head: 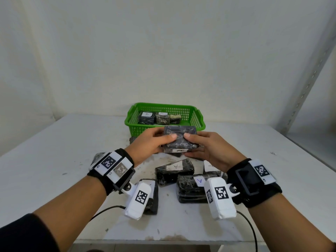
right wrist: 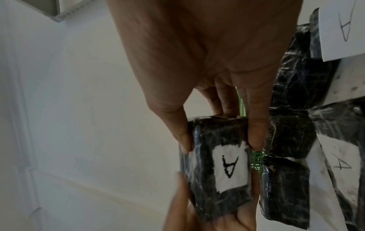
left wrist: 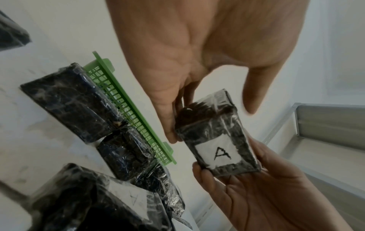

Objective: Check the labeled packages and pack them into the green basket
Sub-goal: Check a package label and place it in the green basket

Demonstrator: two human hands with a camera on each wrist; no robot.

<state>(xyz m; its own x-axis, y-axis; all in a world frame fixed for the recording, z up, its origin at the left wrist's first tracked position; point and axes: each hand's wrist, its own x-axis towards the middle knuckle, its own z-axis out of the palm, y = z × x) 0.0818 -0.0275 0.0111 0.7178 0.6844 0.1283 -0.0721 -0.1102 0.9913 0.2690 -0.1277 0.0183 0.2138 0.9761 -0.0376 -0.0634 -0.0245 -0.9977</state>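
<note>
Left hand and right hand both grip the dark plastic-wrapped package labelled A, long axis running hand to hand, held just in front of the green slotted plastic basket. Basket's straight ahead, about equally near either hand.
</note>
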